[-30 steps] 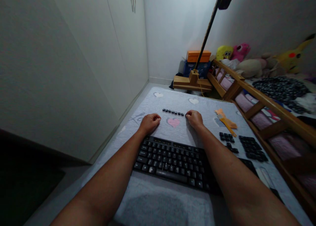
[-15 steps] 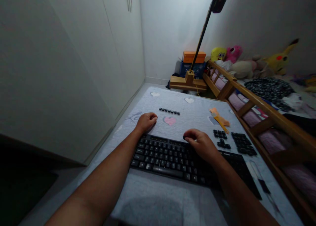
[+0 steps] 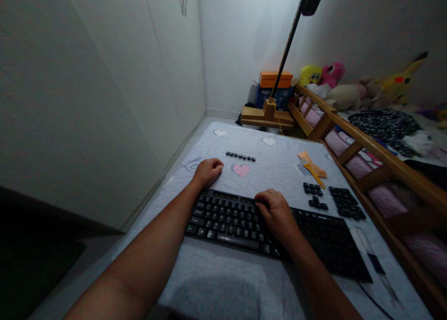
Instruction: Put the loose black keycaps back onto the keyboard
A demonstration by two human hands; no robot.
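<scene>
My right hand (image 3: 275, 210) bends over the keyboard (image 3: 232, 220), probably seating a keycap; its grip I cannot tell. Straight pressing seems needed. My left hand (image 3: 208, 172) is curled closed.

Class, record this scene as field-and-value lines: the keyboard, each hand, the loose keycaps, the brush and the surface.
Keyboard: black, lying flat, keycaps on its left part
Left hand: on the cover just beyond the keyboard, fingers curled
Right hand: over the keyboard, fingertips at its upper rows; anything pinched is hidden
Row of keycaps: seven, black, beyond a pink heart
Keycap clusters: black, at right
Brush: yellow-handled, with orange cloth
Surface: pale cover, heart prints
</scene>
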